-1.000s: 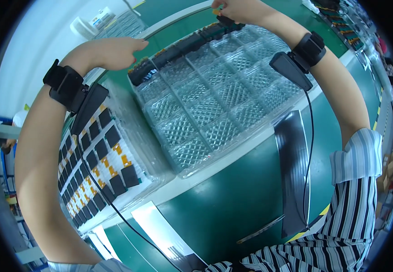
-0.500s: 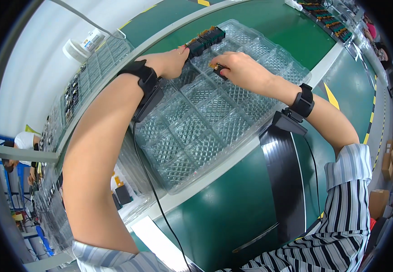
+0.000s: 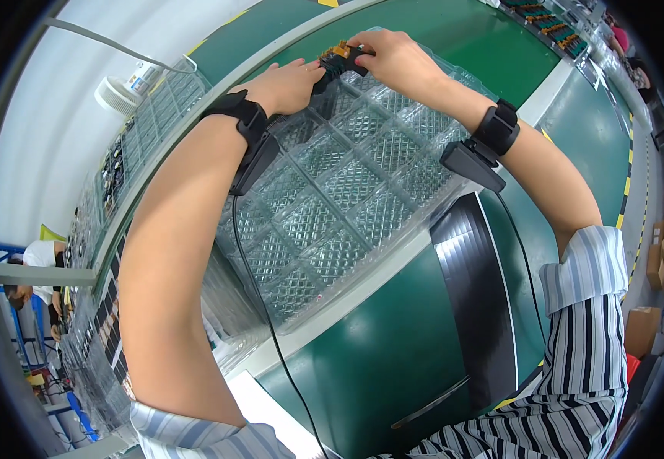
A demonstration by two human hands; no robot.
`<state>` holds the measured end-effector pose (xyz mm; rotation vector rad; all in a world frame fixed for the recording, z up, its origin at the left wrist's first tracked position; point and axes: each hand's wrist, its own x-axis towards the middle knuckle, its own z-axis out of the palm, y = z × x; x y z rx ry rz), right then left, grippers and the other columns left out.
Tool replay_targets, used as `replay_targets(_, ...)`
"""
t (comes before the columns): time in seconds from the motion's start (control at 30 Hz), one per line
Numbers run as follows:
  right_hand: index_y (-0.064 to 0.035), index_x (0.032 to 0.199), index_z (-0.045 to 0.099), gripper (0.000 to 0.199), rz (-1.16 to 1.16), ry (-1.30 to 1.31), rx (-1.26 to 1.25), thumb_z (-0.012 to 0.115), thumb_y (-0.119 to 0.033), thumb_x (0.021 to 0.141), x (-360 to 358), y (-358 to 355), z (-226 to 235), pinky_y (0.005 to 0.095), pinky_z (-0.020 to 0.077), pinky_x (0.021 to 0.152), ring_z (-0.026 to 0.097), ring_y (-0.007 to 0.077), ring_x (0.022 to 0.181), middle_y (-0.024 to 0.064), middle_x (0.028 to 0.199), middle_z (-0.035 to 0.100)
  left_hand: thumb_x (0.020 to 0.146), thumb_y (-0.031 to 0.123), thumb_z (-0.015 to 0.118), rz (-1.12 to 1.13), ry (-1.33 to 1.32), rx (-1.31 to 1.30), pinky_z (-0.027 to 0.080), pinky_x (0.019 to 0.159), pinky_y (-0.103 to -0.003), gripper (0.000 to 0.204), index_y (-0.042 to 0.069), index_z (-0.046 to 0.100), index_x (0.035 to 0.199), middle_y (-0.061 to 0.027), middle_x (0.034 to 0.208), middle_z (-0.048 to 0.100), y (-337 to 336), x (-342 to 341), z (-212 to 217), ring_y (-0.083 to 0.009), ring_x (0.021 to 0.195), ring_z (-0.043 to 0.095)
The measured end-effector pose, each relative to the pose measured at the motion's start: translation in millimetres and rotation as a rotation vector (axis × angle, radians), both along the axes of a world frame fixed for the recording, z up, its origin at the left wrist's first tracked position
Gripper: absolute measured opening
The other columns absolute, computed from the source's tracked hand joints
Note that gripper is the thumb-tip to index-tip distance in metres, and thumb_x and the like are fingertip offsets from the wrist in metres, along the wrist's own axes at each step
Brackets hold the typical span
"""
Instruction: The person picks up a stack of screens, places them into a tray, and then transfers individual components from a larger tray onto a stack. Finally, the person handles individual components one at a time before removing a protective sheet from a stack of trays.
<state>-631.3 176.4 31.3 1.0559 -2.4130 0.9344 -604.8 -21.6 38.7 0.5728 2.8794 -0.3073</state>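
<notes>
A row of small black parts with orange ribbon tails stands packed at the far side of a clear plastic compartment tray. My left hand is at the row's left end, fingers stretched out and spread, fingertips against the parts; its thumb is hidden. At the right end of the row, my right hand is closed in a pinch on a black part. That part touches or nearly touches the row; its exact contact is covered by my fingers. Black straps with boxes circle both wrists.
Beyond the grey rail, more trays and a white round container stand at left. Further parts fill a tray at far right. A glossy black strip crosses the green surface. A co-worker is at far left.
My right hand has moved away from me and left with its black part, from above the tray to the row's right end. My left hand's fingers have spread out.
</notes>
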Motion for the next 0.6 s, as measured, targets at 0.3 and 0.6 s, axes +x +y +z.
replay_targets(0.3,-0.0035,0.098,0.060,0.025,-0.084,-0.024,0.073,0.057,-0.013,0.075,-21.9,-17.2,8.9,0.0383,0.0468,0.075,0.059,0.0330,0.083,0.0174,0.087,0.062,0.072,-0.005,0.041,-0.093,0.087,0.186,0.038,0.094,-0.033,0.060,0.012,0.035,0.129,-0.0085,0.131,0.037,3.2,7.1,8.0,-0.0260,0.118,0.040)
replay_targets(0.6,0.0017,0.079,0.061,0.015,-0.086,-0.077,0.053,0.053,-0.010,0.074,-22.6,-19.4,28.7,0.0428,0.0459,0.066,0.057,0.0363,0.075,0.0207,0.078,0.060,0.072,-0.007,0.041,-0.123,0.135,0.089,0.036,0.096,-0.034,0.063,0.015,0.034,0.130,-0.0067,0.133,0.037,-11.0,11.1,5.2,-0.0256,0.119,0.038)
